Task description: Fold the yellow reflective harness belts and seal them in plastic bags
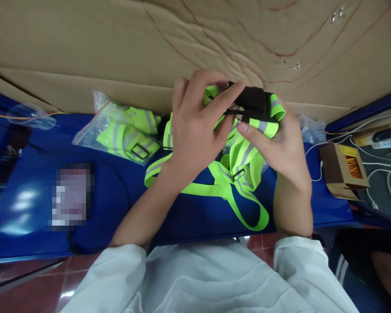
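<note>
Both my hands hold a neon-yellow reflective strap harness (237,169) with grey stripes above a blue table (117,204). My left hand (195,130) curls over the upper straps, fingers closed on a black band. My right hand (276,143) pinches the folded end with its black patch (256,102), thumb pressed on a yellow strap. Loose loops of the harness hang down onto the table between my forearms.
A clear plastic bag (124,134) with another folded yellow harness lies left of my hands. A large cardboard sheet (117,52) stands behind. A small open cardboard box (343,171) and white cables (387,174) sit at right. A blurred dark object (71,195) lies at left.
</note>
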Available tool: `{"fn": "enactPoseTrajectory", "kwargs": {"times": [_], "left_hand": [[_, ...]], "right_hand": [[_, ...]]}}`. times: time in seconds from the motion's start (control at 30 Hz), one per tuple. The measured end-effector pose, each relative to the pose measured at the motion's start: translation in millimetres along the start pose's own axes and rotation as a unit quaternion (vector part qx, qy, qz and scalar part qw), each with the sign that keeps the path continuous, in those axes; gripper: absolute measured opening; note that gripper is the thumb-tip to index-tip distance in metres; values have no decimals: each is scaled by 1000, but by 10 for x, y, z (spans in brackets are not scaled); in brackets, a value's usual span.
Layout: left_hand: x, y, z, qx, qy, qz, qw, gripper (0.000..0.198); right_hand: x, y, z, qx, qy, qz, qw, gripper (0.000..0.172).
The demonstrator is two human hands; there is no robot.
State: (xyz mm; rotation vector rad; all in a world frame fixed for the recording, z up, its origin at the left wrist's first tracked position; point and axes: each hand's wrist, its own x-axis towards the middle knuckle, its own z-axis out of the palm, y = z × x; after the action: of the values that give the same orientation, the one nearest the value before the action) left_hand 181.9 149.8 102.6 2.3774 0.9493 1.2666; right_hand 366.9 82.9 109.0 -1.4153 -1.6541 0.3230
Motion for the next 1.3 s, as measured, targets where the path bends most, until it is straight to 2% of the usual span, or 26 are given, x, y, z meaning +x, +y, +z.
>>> {"fn": "enactPoseTrajectory", "kwargs": {"times": [0.07,0.17,0.27,0.33,0.43,0.5,0.6,0.67,0.73,0.83,0.93,1.03,1.17,1.23,1.3], "left_hand": [[9,29,-24,-73,-18,-9,997,45],[46,-41,-43,-218,-44,-10,975,68],[85,-196,-12,-341,-71,-29,937,82],[100,-274,24,-347,-92,-70,931,76],[114,-305,47,-285,-86,-124,947,55],[123,-290,31,-257,-74,-125,955,42],[120,-265,12,-256,-70,-114,957,32],[102,-273,41,-284,-85,-133,946,33],[78,-305,105,-337,-102,-165,921,37],[60,-380,200,-424,-123,-206,873,42],[73,-425,217,-463,-170,-215,843,38],[96,-396,171,-457,-183,-211,845,36],[103,-308,131,-422,-155,-180,875,31],[84,-291,150,-427,-172,-173,871,38],[47,-308,193,-426,-194,-192,862,44]], "right_hand": [[4,16,13,87,1,52,995,54],[9,22,30,218,40,124,967,40],[22,22,6,317,45,152,935,39],[34,34,-16,344,21,157,926,41],[50,77,-24,358,-16,166,919,41],[56,111,-7,370,-36,161,914,41],[59,153,37,319,-14,142,937,37],[55,171,63,248,23,132,960,34],[47,183,73,184,32,121,975,35],[28,190,62,144,-20,131,981,45],[22,187,44,179,-44,150,971,45],[41,179,34,223,-30,144,964,39],[73,178,33,260,-29,149,954,38],[74,194,56,261,-35,152,953,40],[62,222,101,253,-52,155,954,44]]}}
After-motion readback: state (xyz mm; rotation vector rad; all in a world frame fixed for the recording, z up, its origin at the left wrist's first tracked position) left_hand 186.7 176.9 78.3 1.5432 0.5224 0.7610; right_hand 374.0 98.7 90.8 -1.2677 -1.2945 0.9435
